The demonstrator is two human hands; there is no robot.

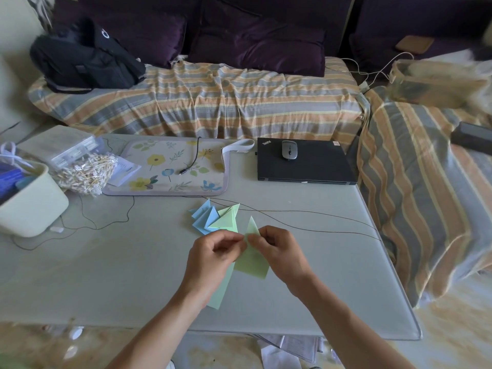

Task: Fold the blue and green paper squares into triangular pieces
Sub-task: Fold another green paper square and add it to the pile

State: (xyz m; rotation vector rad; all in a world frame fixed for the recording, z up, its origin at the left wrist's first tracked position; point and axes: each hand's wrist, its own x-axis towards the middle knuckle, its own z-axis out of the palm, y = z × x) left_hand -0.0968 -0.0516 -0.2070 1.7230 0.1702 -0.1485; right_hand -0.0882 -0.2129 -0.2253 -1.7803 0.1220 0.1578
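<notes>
nearest to me, both forearms reach in over the front edge of the grey table (111, 275). the left hand (213, 255) has its fingers curled, thumb and fingertips pinching the left edge of a green paper sheet (253, 263). the right hand (279, 251) pinches the same sheet from the right side, fingers curled over its upper part. a folded point of the sheet stands up between the two hands; its lower part hangs down toward the tabletop. a second green sheet (222, 291) lies flat on the table, partly under the left wrist.

just beyond the hands i see a pile of folded triangles: green pieces (226, 219) overlapping blue pieces (203, 217), all touching one another. a thin dark wire (306, 212) runs rightward from the pile across the table.

further back, from left to right: a cream tub (29, 206), a bag of cotton swabs (85, 173), a floral mat (170, 166) carrying a black cable, and a closed black laptop (306, 162) with a grey mouse (289, 149) resting on its lid.

beyond the table, a sofa under a striped cover (213, 99) holds a black backpack (85, 59) and purple cushions (255, 46).
</notes>
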